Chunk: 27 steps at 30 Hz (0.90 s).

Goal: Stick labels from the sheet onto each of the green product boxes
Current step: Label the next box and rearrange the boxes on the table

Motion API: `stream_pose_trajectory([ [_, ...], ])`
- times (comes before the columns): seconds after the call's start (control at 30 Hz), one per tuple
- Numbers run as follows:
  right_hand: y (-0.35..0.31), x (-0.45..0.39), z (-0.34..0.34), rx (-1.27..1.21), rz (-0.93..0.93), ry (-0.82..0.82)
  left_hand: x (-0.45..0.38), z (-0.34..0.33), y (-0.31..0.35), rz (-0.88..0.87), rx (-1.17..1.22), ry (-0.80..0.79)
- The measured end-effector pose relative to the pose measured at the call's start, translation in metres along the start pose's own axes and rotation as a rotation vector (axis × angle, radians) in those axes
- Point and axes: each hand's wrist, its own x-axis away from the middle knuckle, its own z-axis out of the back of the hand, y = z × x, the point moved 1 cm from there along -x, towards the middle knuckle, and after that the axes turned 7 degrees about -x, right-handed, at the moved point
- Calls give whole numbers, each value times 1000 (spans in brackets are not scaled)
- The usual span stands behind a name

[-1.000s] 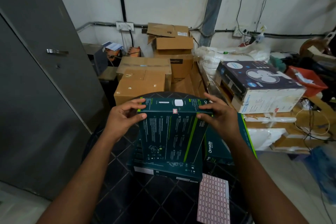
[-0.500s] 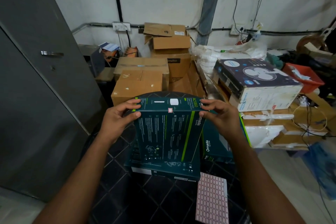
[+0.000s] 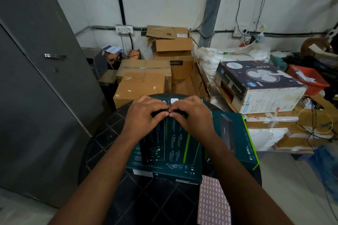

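Note:
A dark green product box stands upright on another green box lying flat on the round black table. My left hand and my right hand both grip its top edge, thumbs on the near face. Their fingertips meet over a small pink label at that edge, mostly hidden by my fingers. A third green box lies to the right. The pink label sheet lies at the table's front right.
Brown cardboard boxes are stacked just behind the table. A fan box and a red tray sit on cluttered surfaces to the right. A grey cabinet door fills the left side.
Both hands slid inward along the box's top edge, from its corners to the middle, and now cover the small pink label. The box stays upright.

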Motion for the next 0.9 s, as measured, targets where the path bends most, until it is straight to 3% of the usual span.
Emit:
stream_pose_trajectory([
  [0.27,-1,-1,-4,19,-61,73,1,-7,1,2,-72,53],
  [0.43,17,-8,17,-28,-59,-73,2,-4,1,29,-39,61],
  [0.53,18,-4,21,-96,-52,-69,1,-5,4,28,-59,62],
  [0.73,5,1,2,75,-1,59,3,-4,5,8,-86,53],
  [0.9,4,1,3,108,22,20,1,-4,5,29,-75,43],
])
